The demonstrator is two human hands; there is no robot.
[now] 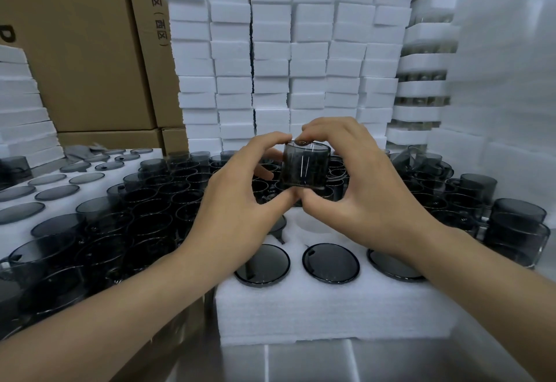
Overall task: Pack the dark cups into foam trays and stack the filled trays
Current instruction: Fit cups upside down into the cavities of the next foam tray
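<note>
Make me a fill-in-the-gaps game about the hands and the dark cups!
The left hand and right hand hold ____ dark cup between them.
The foam tray under them is coloured ____.
Its near row shows ____ cups seated.
The brown boxes at the left are made of ____.
Missing words: one; white; three; cardboard.

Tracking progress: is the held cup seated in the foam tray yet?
Out: left hand and right hand hold the cup above the tray.

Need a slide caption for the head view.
A dark cup held by the left hand and right hand above a foam tray.
</note>
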